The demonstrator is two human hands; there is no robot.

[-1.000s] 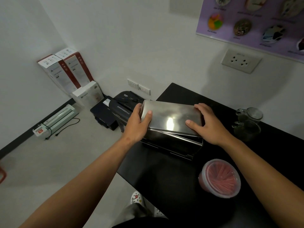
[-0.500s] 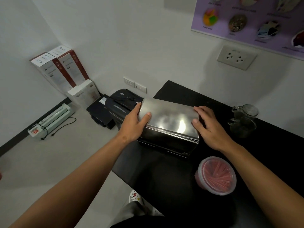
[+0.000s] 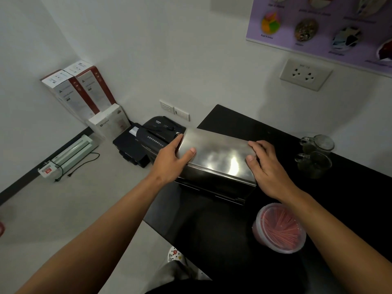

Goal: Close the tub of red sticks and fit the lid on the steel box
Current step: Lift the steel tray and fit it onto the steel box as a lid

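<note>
A shiny steel lid lies flat on top of the steel box on the black table. My left hand grips the lid's left end, thumb on top. At the lid's right end rests my right hand, fingers curled over the edge. The round clear tub of red sticks stands near the front right, a translucent lid over it, partly behind my right forearm.
Two glass jars with lids stand at the table's right. On the floor to the left sit a black paper shredder, cardboard boxes and a white laminator. A wall socket is above the table.
The lid has dropped from a tilt to lie level on the box. My right hand slid from the lid's top to its right end.
</note>
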